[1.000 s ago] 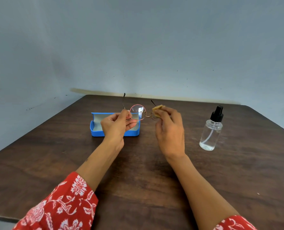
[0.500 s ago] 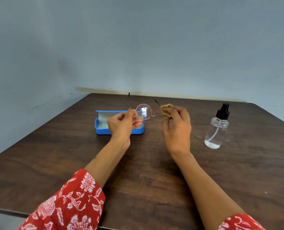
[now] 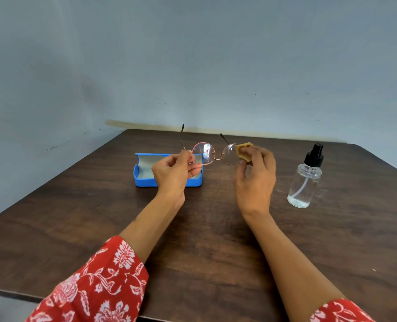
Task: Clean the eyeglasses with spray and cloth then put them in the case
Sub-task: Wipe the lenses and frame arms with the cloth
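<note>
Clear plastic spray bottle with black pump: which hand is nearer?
Right. The right hand sits just left of the clear plastic spray bottle; the left hand is farther left, over the case.

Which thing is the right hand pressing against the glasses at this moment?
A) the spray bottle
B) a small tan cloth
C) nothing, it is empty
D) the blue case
B: the right hand pinches a small tan cloth on one lens of the eyeglasses, while the spray bottle stands apart on the table.

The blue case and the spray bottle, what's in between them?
In the head view, the glasses, held up by both hands, with the cloth on one lens, between the case and the bottle.
</note>
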Action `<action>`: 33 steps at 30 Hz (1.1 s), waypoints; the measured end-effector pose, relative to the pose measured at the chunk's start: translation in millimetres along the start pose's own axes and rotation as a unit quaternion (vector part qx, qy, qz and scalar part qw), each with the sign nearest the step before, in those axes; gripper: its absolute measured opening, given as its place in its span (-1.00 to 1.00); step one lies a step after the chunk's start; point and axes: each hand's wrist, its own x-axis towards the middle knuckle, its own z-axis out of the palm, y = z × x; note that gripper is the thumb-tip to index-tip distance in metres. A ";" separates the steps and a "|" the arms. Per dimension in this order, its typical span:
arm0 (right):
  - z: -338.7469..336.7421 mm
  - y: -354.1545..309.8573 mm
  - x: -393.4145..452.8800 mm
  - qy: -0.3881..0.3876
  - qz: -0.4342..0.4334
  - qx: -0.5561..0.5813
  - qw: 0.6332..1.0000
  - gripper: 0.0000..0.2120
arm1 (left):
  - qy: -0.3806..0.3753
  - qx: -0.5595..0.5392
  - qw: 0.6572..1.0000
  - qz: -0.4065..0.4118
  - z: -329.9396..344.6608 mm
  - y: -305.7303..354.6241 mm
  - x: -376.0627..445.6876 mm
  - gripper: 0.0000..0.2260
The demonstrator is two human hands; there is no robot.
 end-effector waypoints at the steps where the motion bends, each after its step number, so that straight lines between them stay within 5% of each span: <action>1: -0.4 0.9 0.6 0.004 0.005 0.001 1.000 -0.71 | -0.001 -0.001 1.000 0.001 0.5 -0.6 -0.6 -0.87; 7: 4.6 -13.7 -6.1 -0.057 -0.047 -0.023 0.997 -0.72 | 0.000 -0.005 1.000 0.011 0.6 -0.7 -3.4 -0.85; 14: -1.7 4.4 1.8 0.003 0.009 -0.002 1.000 -0.73 | 0.000 -0.005 1.000 0.001 1.2 -1.6 -0.6 -0.88; 21: 5.7 -12.7 -8.2 -0.069 -0.069 -0.029 0.995 -0.71 | 0.003 -0.010 1.000 0.004 -0.4 -1.5 -0.5 -0.90; 28: -2.7 4.3 0.2 0.003 0.016 0.002 1.000 -0.73 | -0.004 -0.004 1.000 0.010 -0.1 -2.8 -0.7 -0.86; 33: -0.3 -9.5 -4.7 -0.048 -0.049 -0.019 0.997 -0.66 | -0.004 -0.005 1.000 0.013 0.2 -3.3 -2.3 -0.87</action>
